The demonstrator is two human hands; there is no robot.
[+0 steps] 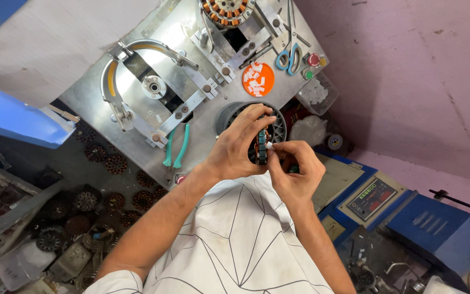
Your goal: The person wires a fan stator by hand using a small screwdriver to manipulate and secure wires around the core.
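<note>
Nearby, pliers (176, 148), scissors (289, 54), orange dish (258, 79).

Orange dish (258, 79) upper centre; blue-handled scissors (289, 56); teal-handled pliers (175, 148); white shirt (235, 239), thin black lines; pink wall (409, 71) right.

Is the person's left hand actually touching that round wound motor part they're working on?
Touching. The head view shows the left hand wrapped over the round motor part, fingers curled around its rim with no gap.
</note>
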